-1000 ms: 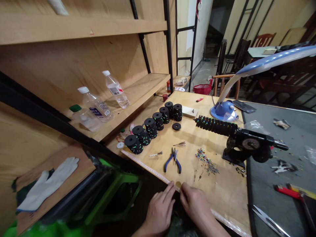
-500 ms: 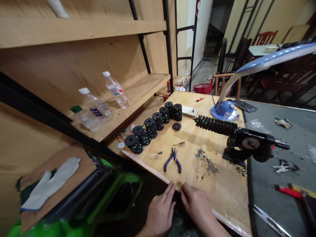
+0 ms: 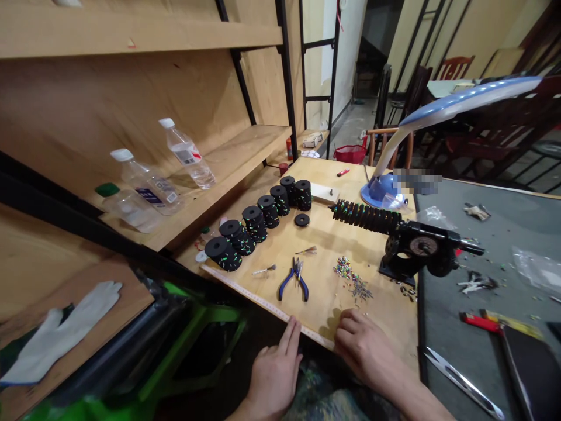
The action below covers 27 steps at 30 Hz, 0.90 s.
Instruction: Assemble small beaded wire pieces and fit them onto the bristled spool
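My left hand (image 3: 277, 365) rests at the table's front edge, its index and middle fingers stretched out over a measuring tape (image 3: 245, 294) fixed along that edge. To its right, my right hand (image 3: 368, 346) is over the tabletop with fingers curled; whatever they hold, if anything, is hidden. Beyond the hands lie blue-handled pliers (image 3: 293, 282), a heap of small coloured beads (image 3: 344, 268) and a pile of thin metal pieces (image 3: 361, 289). Two small bristly pieces, one a feathery tuft (image 3: 307, 250), lie behind the pliers.
Stacks of black foam discs (image 3: 223, 254) line the left side, with a single disc (image 3: 302, 220) nearby. A black geared device (image 3: 412, 248) carries a row of discs (image 3: 366, 215). A blue lamp (image 3: 377, 188), scissors (image 3: 462, 380) and shelf bottles (image 3: 151, 187) stand around.
My right hand has moved right and inward over the table, away from my left hand. The left stays at the edge. The whole view has shifted slightly.
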Tool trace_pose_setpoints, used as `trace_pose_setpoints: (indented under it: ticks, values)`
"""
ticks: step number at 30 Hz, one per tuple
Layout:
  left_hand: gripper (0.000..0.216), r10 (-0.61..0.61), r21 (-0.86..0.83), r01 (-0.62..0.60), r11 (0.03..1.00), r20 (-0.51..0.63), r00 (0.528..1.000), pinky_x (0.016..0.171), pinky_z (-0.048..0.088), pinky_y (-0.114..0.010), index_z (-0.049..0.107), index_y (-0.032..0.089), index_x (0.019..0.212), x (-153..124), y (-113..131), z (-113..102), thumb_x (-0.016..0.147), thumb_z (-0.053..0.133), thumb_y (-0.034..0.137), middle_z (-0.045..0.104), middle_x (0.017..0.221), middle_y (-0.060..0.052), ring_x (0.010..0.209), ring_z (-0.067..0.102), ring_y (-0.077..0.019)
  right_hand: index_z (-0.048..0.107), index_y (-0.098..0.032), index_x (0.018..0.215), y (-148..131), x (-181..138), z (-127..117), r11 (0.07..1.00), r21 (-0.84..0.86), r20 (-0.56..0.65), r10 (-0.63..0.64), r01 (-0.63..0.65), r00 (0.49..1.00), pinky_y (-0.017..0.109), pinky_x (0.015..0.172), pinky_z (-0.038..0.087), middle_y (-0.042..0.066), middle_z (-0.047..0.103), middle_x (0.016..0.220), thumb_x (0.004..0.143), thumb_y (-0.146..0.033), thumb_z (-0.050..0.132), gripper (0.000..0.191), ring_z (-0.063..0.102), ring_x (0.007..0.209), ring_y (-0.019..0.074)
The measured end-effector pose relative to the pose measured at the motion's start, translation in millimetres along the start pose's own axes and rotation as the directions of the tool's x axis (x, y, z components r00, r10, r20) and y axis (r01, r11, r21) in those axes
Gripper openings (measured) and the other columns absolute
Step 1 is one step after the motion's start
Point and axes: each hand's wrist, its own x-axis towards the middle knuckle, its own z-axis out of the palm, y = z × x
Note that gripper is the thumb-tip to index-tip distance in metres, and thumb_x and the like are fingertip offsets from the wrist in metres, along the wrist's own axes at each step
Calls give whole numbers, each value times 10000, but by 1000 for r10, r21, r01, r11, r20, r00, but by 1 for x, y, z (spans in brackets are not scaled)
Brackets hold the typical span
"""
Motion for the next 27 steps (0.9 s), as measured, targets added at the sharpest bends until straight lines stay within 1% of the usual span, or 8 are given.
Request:
trace_pose_setpoints:
  ticks: [3, 7, 10, 13, 16, 22, 27]
  values:
    - [491, -3, 11, 3, 1000, -1, 1000, 505, 507, -325, 504, 127, 1345, 0, 1, 0, 861, 420, 124, 574, 1334, -134, 510, 647, -177, 587, -209, 713, 5, -3, -5, 999, -34, 24, -27, 28, 999, 318, 751, 401, 38, 652, 776, 895, -183, 556, 186, 541, 885, 219]
    - [484, -13, 15, 13, 1000, 16, 1000, 516, 505, -314, 500, 151, 1354, 1, 3, -3, 876, 423, 135, 572, 1339, -123, 513, 644, -169, 586, -210, 682, 6, -3, -5, 995, -92, 50, -21, 26, 999, 322, 663, 367, 23, 648, 726, 874, -192, 591, 192, 524, 759, 201]
    - [460, -17, 34, 16, 999, 30, 999, 515, 502, -307, 526, 140, 1327, 2, 4, -5, 878, 433, 142, 574, 1336, -123, 515, 648, -165, 584, -211, 676, 6, -3, -3, 993, -113, 60, -19, 25, 998, 327, 636, 345, 23, 646, 718, 874, -190, 586, 198, 508, 716, 196]
    - [435, -9, 49, 7, 999, 40, 999, 511, 506, -315, 553, 116, 1296, 3, 4, -6, 881, 428, 152, 573, 1332, -131, 518, 655, -171, 581, -207, 681, 6, -3, -1, 995, -95, 85, -13, 21, 996, 322, 635, 343, 25, 647, 729, 883, -190, 571, 203, 503, 707, 193]
    - [437, -11, 43, 9, 999, 44, 999, 505, 511, -326, 550, 106, 1300, 3, 4, -6, 885, 416, 150, 572, 1332, -137, 515, 655, -179, 575, -204, 684, 6, -4, -1, 997, -73, 84, -17, 23, 996, 317, 642, 347, 23, 640, 725, 896, -177, 543, 216, 501, 698, 190]
    - [473, -36, -34, 37, 999, 24, 999, 514, 522, -316, 500, 159, 1356, 2, 4, -6, 891, 419, 151, 580, 1331, -133, 517, 654, -176, 567, -205, 684, 4, -3, -5, 998, -56, 91, 5, 0, 996, 306, 642, 353, 25, 634, 729, 885, -162, 550, 207, 512, 707, 189]
    - [434, -54, -60, 60, 996, 89, 995, 558, 550, -311, 546, 157, 1303, 7, 2, -13, 883, 439, 169, 594, 1316, -129, 577, 692, -188, 557, -207, 694, 5, -2, -7, 1000, -3, 96, 7, -7, 995, 295, 652, 359, 33, 628, 724, 886, -151, 506, 206, 522, 710, 191]
